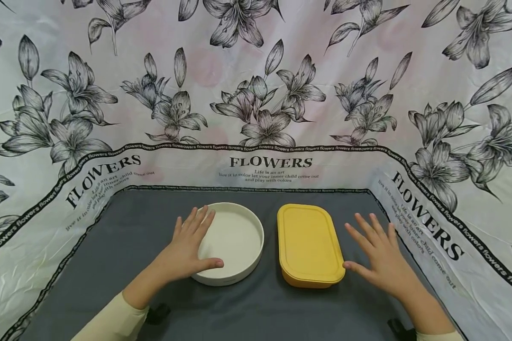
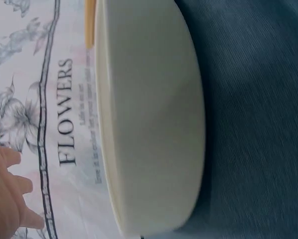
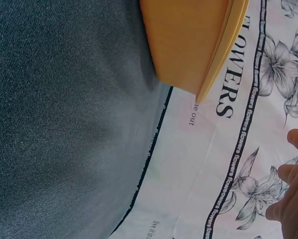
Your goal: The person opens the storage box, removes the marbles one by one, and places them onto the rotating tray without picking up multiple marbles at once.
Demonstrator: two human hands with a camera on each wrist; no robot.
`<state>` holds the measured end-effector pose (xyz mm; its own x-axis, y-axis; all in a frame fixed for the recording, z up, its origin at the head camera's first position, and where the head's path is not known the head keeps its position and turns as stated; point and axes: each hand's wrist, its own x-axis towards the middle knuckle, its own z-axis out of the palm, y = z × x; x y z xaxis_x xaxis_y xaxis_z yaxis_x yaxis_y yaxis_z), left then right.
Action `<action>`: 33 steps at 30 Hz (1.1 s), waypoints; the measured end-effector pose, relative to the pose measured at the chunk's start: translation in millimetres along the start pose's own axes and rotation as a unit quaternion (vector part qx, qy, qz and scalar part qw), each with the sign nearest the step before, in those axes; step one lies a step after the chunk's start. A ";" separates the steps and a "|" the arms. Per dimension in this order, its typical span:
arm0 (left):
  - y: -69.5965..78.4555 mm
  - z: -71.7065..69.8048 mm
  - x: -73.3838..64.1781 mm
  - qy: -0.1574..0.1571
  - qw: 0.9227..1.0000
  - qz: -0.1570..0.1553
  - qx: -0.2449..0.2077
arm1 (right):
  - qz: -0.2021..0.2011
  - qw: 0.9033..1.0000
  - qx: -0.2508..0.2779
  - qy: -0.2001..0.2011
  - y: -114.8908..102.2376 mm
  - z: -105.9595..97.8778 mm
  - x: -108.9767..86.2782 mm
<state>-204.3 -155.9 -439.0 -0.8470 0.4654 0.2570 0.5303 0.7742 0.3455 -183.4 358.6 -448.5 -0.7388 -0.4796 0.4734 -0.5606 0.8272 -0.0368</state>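
Observation:
A round, shallow white dish (image 1: 234, 241) lies on the grey cloth, left of centre in the head view. My left hand (image 1: 189, 246) is over its left side with the fingers spread, holding nothing. To the right of the dish sits a yellow rectangular container (image 1: 310, 244) with its lid on. Just right of that container my right hand (image 1: 379, 258) hovers, its fingers spread and nothing in it. The left wrist view shows the outer wall of the dish (image 2: 156, 114) close up. In the right wrist view, one end of the container (image 3: 186, 45) appears at the top.
The grey cloth (image 1: 239, 312) has a white border printed with FLOWERS lettering (image 1: 271, 162). Behind it rises white fabric with black lily drawings (image 1: 269, 109). A narrow gap separates the dish and the container.

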 end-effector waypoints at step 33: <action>91.7 53.4 26.7 -0.044 0.964 0.031 -0.260 | 0.011 0.997 0.076 0.003 -29.6 7.1 -6.1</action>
<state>-180.3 -49.5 -448.7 -0.8009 0.5563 0.2217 0.5079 0.4349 0.7436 -165.0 334.9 -456.6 -0.7498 -0.4600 0.4755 -0.5950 0.7831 -0.1807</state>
